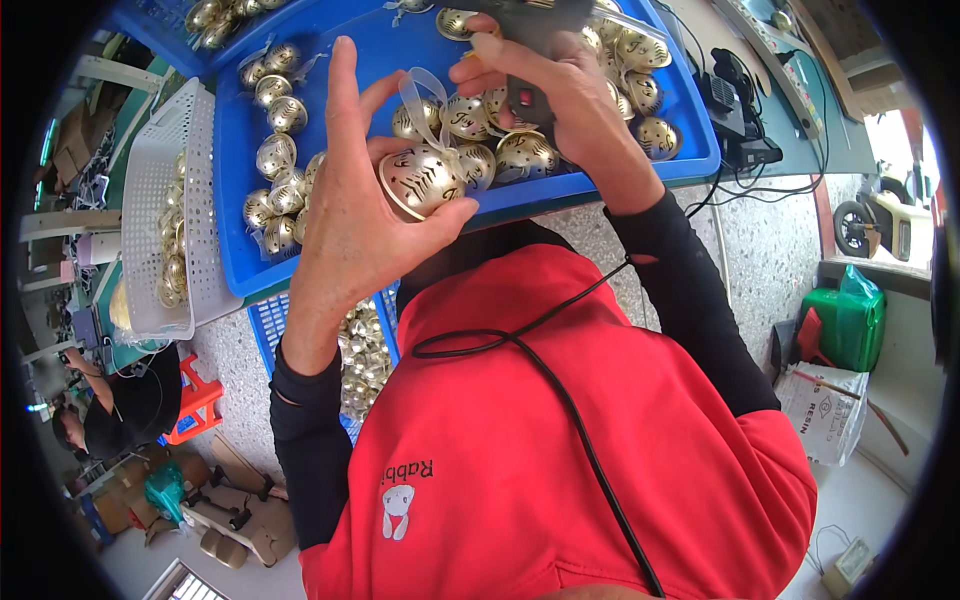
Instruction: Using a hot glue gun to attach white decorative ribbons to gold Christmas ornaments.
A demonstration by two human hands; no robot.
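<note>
My left hand (350,225) holds a gold bell ornament (422,182) with dark cut-out patterns, its thumb along the rim and its index finger pointing up. A pale translucent ribbon loop (424,105) rises from the bell's top. In my right hand (590,115) is a black glue gun (535,35) with a small red switch, gripped by the handle. A clear stick juts from the gun's right side. Both hands are over a blue tray (540,190), where many similar gold bells (527,153) lie below and around them.
Left of the tray stands a white perforated basket (205,220) with more bells. A blue crate (268,325) of gold pieces sits below the table edge. Black cords and an adapter (755,152) lie at the right. Far left, another person (135,400) is near a red stool (198,400).
</note>
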